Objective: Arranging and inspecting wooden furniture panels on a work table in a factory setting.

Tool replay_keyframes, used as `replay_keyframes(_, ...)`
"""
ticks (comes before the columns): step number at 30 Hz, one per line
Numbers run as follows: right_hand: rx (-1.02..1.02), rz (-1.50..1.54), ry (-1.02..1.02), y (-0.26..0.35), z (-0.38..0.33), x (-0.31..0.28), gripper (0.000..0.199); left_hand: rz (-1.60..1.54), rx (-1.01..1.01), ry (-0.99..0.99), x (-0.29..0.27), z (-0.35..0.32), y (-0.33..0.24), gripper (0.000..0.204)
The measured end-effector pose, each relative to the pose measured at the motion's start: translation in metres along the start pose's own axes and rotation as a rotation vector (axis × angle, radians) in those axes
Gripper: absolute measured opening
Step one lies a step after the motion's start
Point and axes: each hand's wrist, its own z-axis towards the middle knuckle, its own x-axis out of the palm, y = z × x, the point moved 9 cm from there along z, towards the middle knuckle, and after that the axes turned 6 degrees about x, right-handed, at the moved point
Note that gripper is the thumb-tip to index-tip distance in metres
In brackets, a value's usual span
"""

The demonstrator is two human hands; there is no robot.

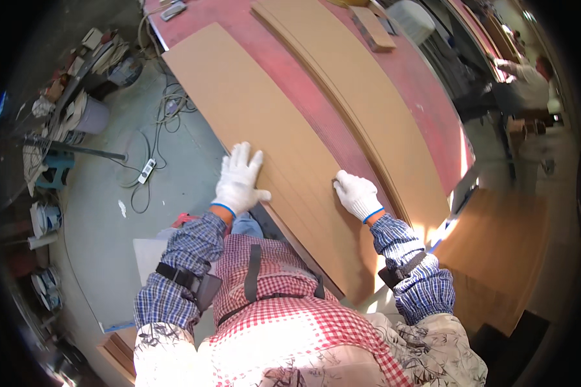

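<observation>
A long, light-brown wooden panel [284,142] lies in front of me, its near end jutting past the red-topped table [426,103]. My left hand [239,180], in a white knit glove, rests flat on the panel's left edge with fingers spread. On the opposite edge is my right hand [356,195], gloved too, its fingers curled in and closed around the panel's edge. Its fingertips are partly hidden, so anything small inside them does not show. To the right of that hand lies a stack of similar long boards [361,97].
A small wood block [373,29] sits at the table's far side. Cables and a white power strip [147,171] lie on the floor at left, near buckets [90,115] and clutter. Another brown panel [490,251] stands low at right. A person [529,84] works farther back.
</observation>
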Motion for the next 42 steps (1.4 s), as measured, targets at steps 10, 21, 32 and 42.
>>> replay_keyframes(10, 0.051, 0.089, -0.299, -0.116, -0.222, 0.035, 0.015, 0.251, -0.047, 0.045, -0.013, 0.019, 0.013, 0.101)
replay_keyframes(21, 0.398, 0.178, -0.131, -0.175, -0.339, 0.091, 0.015, 0.243, -0.058, 0.069, -0.003, 0.018, 0.029, 0.106)
replay_keyframes(32, 0.169, 0.132, -0.322, -0.133, -0.306, 0.077, 0.014, 0.235, -0.014, 0.051, -0.004, 0.024, 0.028, 0.101)
replay_keyframes(42, 0.025, 0.084, -0.293, -0.128, -0.285, 0.085, 0.014, 0.231, -0.004, 0.027, -0.001, 0.022, 0.023, 0.103)
